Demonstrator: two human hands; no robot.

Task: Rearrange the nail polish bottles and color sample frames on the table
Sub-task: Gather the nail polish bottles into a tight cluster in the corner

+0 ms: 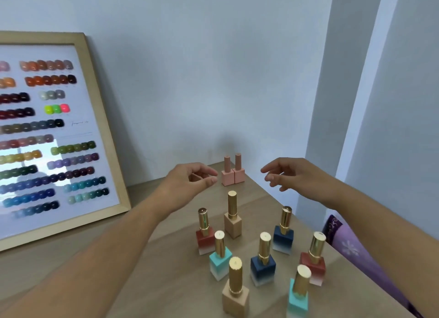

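Two pink nail polish bottles (232, 172) stand side by side at the table's far corner by the wall. My left hand (190, 182) hovers just left of them, fingers curled apart, holding nothing. My right hand (289, 175) hovers to their right, fingers spread and empty. Nearer to me stand several gold-capped bottles: a beige one (232, 222), a red one (204, 237), a turquoise one (220, 260), two navy ones (263, 265) (283, 237), another red (313, 265), another beige (235, 296) and another turquoise (298, 298). A wood-framed color sample frame (54, 137) leans on the wall at left.
The wooden table (166, 270) ends in an edge running diagonally on the right, close to the bottles. Beyond that edge lies purple patterned fabric (349, 246). A grey wall stands right behind the pink bottles.
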